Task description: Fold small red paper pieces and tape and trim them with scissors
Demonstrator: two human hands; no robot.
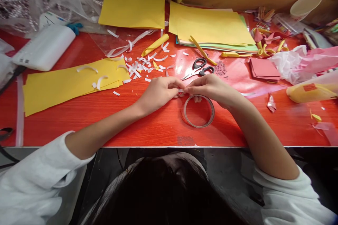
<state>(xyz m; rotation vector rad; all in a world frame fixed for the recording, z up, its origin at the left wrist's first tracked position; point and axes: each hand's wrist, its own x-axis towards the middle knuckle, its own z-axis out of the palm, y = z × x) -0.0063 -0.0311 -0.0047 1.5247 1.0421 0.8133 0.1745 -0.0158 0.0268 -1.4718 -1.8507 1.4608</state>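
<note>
My left hand [160, 95] is closed, thumb and fingers pinching a narrow white strip [181, 91] over the table. Fingertips of my right hand [213, 89] meet the left ones at the same strip, also in a pinch. Just under the right hand is a nearly used-up tape roll [212, 116], a thin ring; some right fingers show at its upper rim, and whether they hold it I cannot tell. Black-handled scissors [202, 66] lie slightly open beyond the hands. White paper scraps [137, 68] are scattered to the left of the scissors.
Yellow paper strips [60, 86] lie at left, near a white box-like device [46, 47]. Yellow sheets [134, 7] and a stack of coloured paper [208, 24] stand along the back. Dark pink squares [264, 69], crumpled tissue and a paper cup [305, 7] fill the right side.
</note>
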